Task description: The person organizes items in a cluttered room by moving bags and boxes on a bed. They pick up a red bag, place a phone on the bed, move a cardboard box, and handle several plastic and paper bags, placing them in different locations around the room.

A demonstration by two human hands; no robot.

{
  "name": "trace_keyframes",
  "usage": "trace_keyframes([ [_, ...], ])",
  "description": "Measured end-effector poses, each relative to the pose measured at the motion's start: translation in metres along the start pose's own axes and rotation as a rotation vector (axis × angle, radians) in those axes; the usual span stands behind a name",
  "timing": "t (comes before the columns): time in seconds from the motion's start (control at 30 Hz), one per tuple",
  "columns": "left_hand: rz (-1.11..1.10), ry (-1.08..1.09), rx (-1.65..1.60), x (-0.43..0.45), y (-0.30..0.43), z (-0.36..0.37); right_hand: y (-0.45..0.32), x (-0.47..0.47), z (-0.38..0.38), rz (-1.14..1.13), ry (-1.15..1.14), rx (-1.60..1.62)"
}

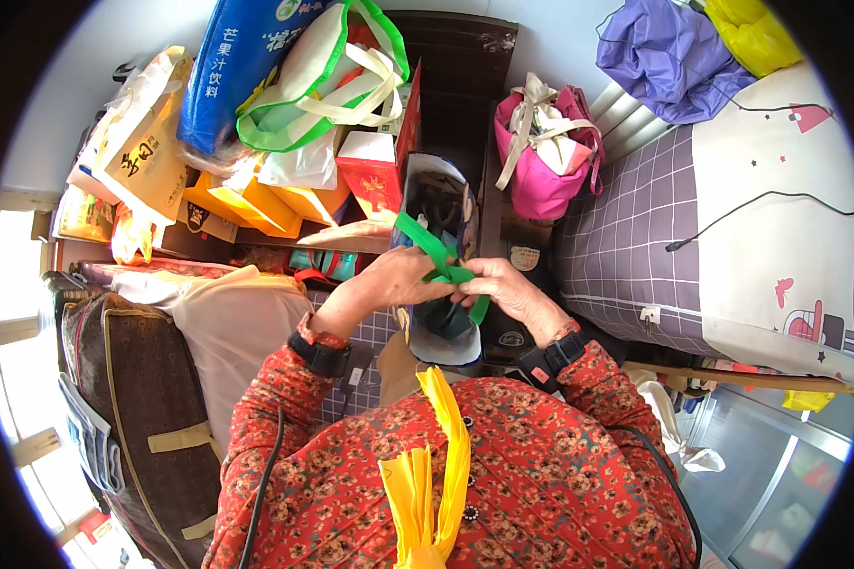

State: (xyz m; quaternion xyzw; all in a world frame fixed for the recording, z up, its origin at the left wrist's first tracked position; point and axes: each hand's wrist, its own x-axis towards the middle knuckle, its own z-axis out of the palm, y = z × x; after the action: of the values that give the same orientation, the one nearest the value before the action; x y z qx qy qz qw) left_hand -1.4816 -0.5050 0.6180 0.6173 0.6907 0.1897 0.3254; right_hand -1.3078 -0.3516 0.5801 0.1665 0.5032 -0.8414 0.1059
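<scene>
Both hands meet over a tall bag [443, 190] whose top gapes, showing dark contents. Its green fabric handles [427, 240] cross in a knot or twist between my fingers. My left hand [406, 276] pinches the green strap from the left side. From the right, my right hand [502, 286] grips the same strap near the crossing, and a green end hangs below its fingers. How tightly the handles are tied, I cannot tell. The dark items inside the bag are too shadowed to name.
Left, a shelf holds paper bags [146, 142], a blue bag [220, 78], a green-edged tote [292, 117] and a red box [371, 178]. A pink bag [541, 171] stands to the right, beside a checked fabric-covered surface [633, 235] with a black cable. A brown suitcase [149, 398] is lower left.
</scene>
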Motion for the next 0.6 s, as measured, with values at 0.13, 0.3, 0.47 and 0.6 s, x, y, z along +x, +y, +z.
trace_keyframes([
  [0.13, -0.129, 0.111, 0.041, -0.03, -0.048, 0.027, 0.016, -0.003, -0.039, 0.035, 0.223, -0.041],
  [0.3, -0.486, 0.253, -0.361, -0.054, -0.117, 0.068, 0.05, 0.007, -0.06, 0.159, 0.28, -1.116],
  [0.47, -0.805, 0.644, -1.425, -0.064, -0.142, 0.102, 0.059, 0.008, -0.075, 0.384, 0.559, -0.378],
  [0.6, -0.622, 0.705, -1.647, -0.057, -0.119, 0.091, 0.042, 0.0, -0.07, 0.265, 0.521, -0.06],
])
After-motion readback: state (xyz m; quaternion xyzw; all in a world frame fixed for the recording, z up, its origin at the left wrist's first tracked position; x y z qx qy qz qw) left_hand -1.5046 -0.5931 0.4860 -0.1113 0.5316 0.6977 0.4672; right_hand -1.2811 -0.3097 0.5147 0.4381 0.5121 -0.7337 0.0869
